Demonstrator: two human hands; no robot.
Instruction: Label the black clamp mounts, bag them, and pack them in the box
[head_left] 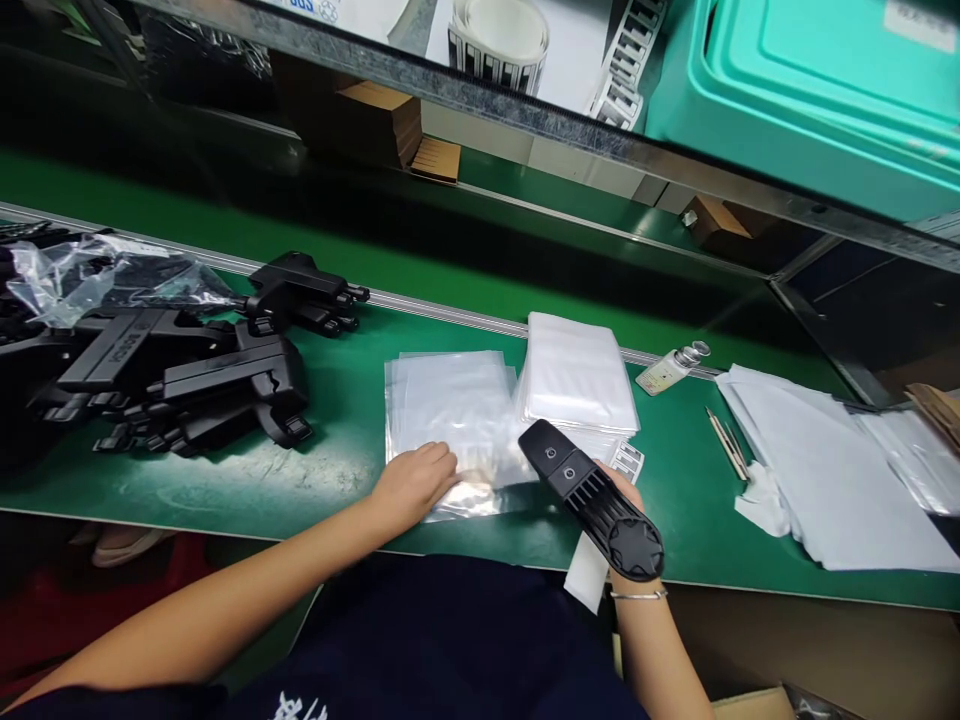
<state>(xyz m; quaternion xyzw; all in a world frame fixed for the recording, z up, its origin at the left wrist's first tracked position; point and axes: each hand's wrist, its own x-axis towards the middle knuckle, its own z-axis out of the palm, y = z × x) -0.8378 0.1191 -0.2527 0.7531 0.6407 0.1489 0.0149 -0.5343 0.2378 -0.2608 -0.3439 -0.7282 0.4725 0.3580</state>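
Centre-bottom of the frame: right hand [616, 490] is clamped round a long black plastic part [592, 500], long axis running from upper left to lower right. Left hand [416, 482] lies flat, fingers together, pressing the near edge of the clear bag stack [450, 420]. The bags sit just left of the part's upper tip, so the left hand is nearer them; more black parts [187, 370] are piled at mid left.

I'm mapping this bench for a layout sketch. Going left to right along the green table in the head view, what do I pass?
Pile of black plastic parts → left hand on clear bags → right hand holding black part → small bottle → thin sticks → white sheets.
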